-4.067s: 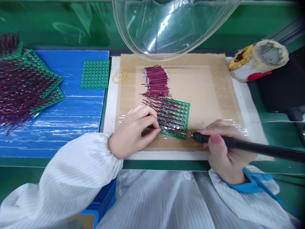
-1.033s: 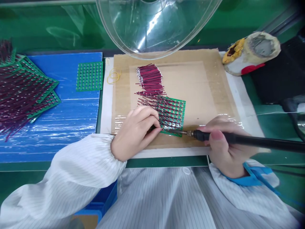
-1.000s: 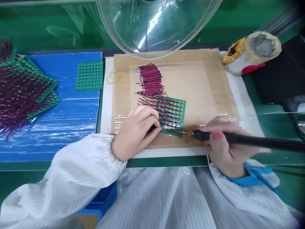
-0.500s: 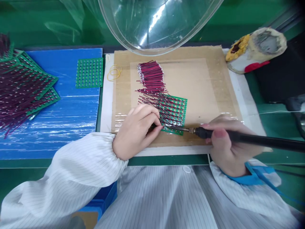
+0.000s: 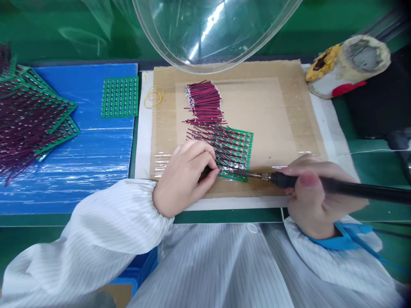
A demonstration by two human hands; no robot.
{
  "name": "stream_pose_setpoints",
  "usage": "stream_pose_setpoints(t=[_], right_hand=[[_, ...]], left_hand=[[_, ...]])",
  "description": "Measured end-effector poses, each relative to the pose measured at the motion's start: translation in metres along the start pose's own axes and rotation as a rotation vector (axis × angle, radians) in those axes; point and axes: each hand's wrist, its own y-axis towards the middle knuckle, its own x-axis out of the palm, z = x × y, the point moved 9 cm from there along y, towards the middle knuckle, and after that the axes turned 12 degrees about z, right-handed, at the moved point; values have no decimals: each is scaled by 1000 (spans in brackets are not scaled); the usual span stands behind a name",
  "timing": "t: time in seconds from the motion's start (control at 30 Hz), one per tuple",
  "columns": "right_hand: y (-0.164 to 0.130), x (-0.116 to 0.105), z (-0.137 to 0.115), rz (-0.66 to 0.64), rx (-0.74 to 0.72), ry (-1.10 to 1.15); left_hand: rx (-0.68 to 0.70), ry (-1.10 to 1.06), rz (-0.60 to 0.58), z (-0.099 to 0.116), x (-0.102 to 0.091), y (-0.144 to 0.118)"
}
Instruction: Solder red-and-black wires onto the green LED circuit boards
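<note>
A green circuit board [image 5: 242, 149] lies on the cardboard, with rows of dark red wires [image 5: 221, 141] standing out from it toward the left. Over the board's lower left edge, my left hand [image 5: 188, 173] is closed, thumb and forefinger pinched together; a wire seems to be between them, mostly hidden. My right hand [image 5: 316, 188] grips a black-handled soldering iron [image 5: 282, 179] like a pen. The iron's metal tip points left and lies over the lower row of the board, a little right of my left fingertips. Above the board rests a bundle of loose red and black wires [image 5: 204, 100].
Wired boards [image 5: 38, 111] are piled on a blue sheet [image 5: 96, 171] at left, near a bare circuit board [image 5: 120, 97]. Rubber bands [image 5: 154, 97] lie beside the cardboard [image 5: 272, 111]. A clear round lens or cover [image 5: 215, 38] overhangs the back. A stained pot [image 5: 349, 64] stands far right.
The soldering iron and my right hand have shifted slightly to the right, drawing the tip away from my left fingertips. My left hand and the board stay nearly in place.
</note>
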Motion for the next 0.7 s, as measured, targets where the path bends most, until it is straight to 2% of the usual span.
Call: stream_pose_setpoints(t=[0.23,0.4,0.47,0.63,0.7], right_hand=[[-2,11,2,-138,21,-5],[-2,10,0,-126,5,-20],[0,4,1,-40,21,-24],[8,-23,11,311,108,-39],[11,-33,20,404,169,-49]], left_hand=[[6,-23,2,1,-1,-1],[5,-42,-13,-1,-1,1],[2,-45,-20,-2,0,1],[11,-16,-29,3,-1,-2],[32,48,-52,8,-3,0]])
